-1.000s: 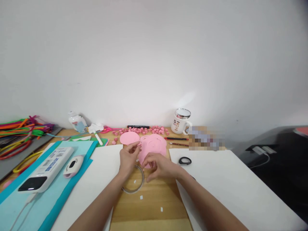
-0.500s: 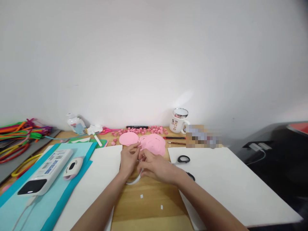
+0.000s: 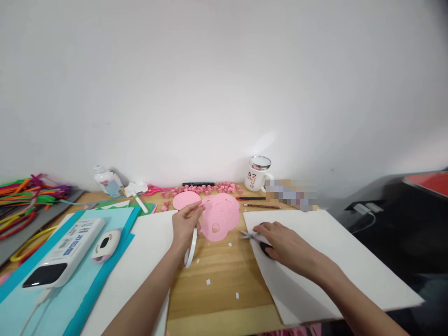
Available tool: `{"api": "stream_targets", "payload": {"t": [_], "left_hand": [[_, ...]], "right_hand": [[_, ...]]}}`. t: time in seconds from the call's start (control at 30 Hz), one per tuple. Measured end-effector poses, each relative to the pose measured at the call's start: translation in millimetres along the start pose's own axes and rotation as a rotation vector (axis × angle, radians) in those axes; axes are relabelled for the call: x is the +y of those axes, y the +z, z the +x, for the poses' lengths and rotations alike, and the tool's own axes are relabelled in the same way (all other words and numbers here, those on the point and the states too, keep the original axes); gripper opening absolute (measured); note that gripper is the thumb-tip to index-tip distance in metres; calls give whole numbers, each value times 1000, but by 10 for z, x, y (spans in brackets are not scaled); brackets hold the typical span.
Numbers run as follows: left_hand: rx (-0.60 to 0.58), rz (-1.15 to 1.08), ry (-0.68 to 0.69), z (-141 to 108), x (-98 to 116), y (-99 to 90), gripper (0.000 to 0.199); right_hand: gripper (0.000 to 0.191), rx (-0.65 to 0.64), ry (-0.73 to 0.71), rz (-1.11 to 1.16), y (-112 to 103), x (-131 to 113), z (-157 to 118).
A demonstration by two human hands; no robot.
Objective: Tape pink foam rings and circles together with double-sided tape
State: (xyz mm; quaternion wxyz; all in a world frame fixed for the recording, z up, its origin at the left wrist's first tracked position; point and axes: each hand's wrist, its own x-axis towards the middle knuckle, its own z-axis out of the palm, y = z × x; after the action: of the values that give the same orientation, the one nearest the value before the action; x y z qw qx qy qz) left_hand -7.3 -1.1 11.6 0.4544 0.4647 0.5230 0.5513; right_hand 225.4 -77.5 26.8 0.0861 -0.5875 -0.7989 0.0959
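My left hand [image 3: 186,225] is closed in a pinch on a curling white strip, which looks like tape [image 3: 191,249] and hangs down over the wood. On the right, my right hand [image 3: 282,245] is closed around black-handled scissors [image 3: 252,235], their blades parted and pointing left. Between the hands lies a pink scalloped paper shape [image 3: 221,217], with a small ring-like mark near its lower edge. A pink paper oval [image 3: 186,200] lies just behind my left fingers. Several tiny white pieces [image 3: 208,282] are scattered on the wooden table [image 3: 217,303].
White boards [image 3: 315,294] flank the bare wood. Behind are pink crumpled balls [image 3: 227,187], a white mug [image 3: 259,175], a pencil [image 3: 262,206] and a white bottle [image 3: 107,181]. At left, a white power bank [image 3: 66,252] rests on blue sheets, near colourful pipe cleaners [image 3: 28,200].
My right hand has left my left hand, moved right and taken hold of the scissors. Another tiny white piece now shows on the table, and the pink scalloped shape is more exposed.
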Motion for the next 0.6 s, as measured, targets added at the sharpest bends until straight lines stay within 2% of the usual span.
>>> {"api": "stream_targets", "payload": {"t": [0.17, 0.33, 0.4, 0.47, 0.6], "left_hand": [[-9, 13, 27, -45, -3, 14, 30], [-26, 11, 30, -64, 0, 21, 30], [-32, 15, 24, -64, -2, 19, 30], [-37, 19, 21, -62, -9, 14, 31], [-44, 16, 27, -57, -22, 8, 31]], "right_hand": [[48, -23, 30, -92, 199, 142, -45], [41, -4, 40, -93, 242, 211, 41], [39, 37, 57, 13, 219, 228, 40], [38, 87, 58, 219, 179, 201, 26], [45, 98, -66, 638, 103, -32, 14]]}}
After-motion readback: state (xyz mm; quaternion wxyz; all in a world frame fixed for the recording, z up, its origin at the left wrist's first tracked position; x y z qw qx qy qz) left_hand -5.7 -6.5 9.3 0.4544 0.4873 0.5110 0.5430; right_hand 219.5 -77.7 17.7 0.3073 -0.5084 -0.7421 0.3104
